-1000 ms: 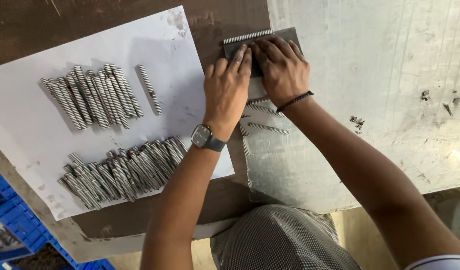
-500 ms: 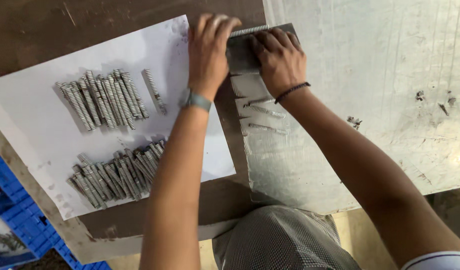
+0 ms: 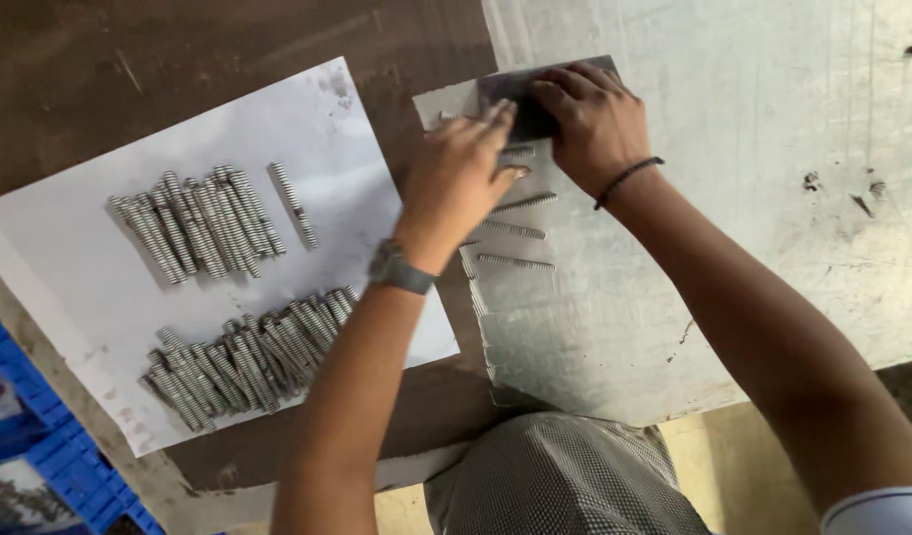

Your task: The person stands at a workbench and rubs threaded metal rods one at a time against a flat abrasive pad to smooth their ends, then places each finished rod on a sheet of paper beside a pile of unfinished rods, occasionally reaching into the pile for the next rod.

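The fingers of the right hand (image 3: 595,124) press flat on a dark metal block (image 3: 520,94), spread over its top rather than curled around it, which reads as pinning it in place against the pale steel sheet (image 3: 733,248) beneath. The left hand (image 3: 456,178) lies just beside it, palm down and fingers extended, the fingertips touching the near edge of the same block; it grasps nothing, and seems to steady or line up what lies under it. Whether anything is pinched under the palm cannot be told.

Just below both hands, a few thin threaded rods (image 3: 515,230) lie singly on the steel sheet, roughly parallel and a little apart, probably set out so each can be taken one at a time. A watch (image 3: 402,269) sits on the left wrist and a thin black band (image 3: 626,180) on the right.

Farther left, a white sheet of paper (image 3: 70,258) rests on the brown table (image 3: 179,69). It carries two packed rows of rods, an upper bunch (image 3: 194,223) and a lower bunch (image 3: 248,357), with one rod (image 3: 293,203) lying apart beside the upper one. A blue crate (image 3: 40,456) shows at the lower left corner.
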Demonstrator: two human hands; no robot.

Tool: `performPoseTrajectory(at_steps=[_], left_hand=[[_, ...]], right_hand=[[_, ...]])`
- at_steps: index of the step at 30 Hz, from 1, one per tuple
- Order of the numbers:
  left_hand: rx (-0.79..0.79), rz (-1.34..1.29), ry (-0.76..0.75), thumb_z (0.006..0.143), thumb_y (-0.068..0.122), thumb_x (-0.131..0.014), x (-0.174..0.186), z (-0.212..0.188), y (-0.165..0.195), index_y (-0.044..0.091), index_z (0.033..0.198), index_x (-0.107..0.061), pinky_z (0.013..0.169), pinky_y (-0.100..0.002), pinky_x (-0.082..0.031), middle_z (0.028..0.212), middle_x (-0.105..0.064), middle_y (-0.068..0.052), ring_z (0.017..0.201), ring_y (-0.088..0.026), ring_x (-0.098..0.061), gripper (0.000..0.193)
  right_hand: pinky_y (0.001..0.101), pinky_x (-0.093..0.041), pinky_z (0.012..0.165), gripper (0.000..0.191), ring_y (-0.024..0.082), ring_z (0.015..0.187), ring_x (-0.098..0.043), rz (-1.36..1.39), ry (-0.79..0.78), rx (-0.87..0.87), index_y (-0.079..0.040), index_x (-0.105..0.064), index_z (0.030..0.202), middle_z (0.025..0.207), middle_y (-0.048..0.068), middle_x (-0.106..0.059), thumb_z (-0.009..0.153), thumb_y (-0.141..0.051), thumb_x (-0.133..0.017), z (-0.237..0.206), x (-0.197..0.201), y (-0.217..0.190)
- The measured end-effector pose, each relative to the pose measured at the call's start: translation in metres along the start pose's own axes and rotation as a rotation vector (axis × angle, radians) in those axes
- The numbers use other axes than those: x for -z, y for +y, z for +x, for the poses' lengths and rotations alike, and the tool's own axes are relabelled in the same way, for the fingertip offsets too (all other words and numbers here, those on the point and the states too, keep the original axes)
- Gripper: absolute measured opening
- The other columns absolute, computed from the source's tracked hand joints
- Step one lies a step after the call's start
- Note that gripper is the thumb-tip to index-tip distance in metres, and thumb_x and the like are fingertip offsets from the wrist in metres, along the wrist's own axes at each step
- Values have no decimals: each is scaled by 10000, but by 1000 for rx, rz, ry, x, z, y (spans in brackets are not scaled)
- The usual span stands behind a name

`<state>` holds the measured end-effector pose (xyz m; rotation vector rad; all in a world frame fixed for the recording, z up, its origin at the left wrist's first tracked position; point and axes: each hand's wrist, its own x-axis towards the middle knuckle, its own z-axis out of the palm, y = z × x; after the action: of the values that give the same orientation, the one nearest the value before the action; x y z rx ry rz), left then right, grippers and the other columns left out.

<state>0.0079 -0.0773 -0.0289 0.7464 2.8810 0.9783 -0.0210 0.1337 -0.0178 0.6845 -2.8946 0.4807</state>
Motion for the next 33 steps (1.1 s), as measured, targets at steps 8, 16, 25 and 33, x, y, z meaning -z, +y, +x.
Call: performPoseTrajectory(at_steps=[8,16,25,33], left_hand=[[191,381,60,954,115,-552,-1,-2,-4,-5,1334,-643,900,-388,-525,1405,-649,-89,1016,-240,-652,408],[208,408,59,948,132,-578,0,-14,-24,44,1324,-668,869,-365,-496,1430,-643,-23,945,-206,-633,397],[152,286,190,913,53,-618,5,7,-55,104,1307,-697,905,-393,-492,1387,-667,0,1009,-217,-649,405],[60,220,215,846,-39,-667,31,46,-96,152,1132,-736,999,-426,-463,1146,-735,-8,1195,-281,-603,351]], right_hand=[[399,-592,879,294,262,1187,-675,47,12,26,-145,-764,1201,1244,42,-742,917,-106,-702,27,-26,-43],[407,-533,1027,359,262,1227,-639,55,-6,15,-104,-749,1261,1284,48,-719,910,-87,-675,25,-43,-57],[400,-531,1026,351,276,1278,-626,17,8,3,-86,-746,1252,1320,60,-713,930,-25,-619,53,-48,-49],[385,-574,897,273,250,1151,-678,22,45,-14,-136,-783,1176,1241,30,-750,954,-56,-645,60,-16,-57]])
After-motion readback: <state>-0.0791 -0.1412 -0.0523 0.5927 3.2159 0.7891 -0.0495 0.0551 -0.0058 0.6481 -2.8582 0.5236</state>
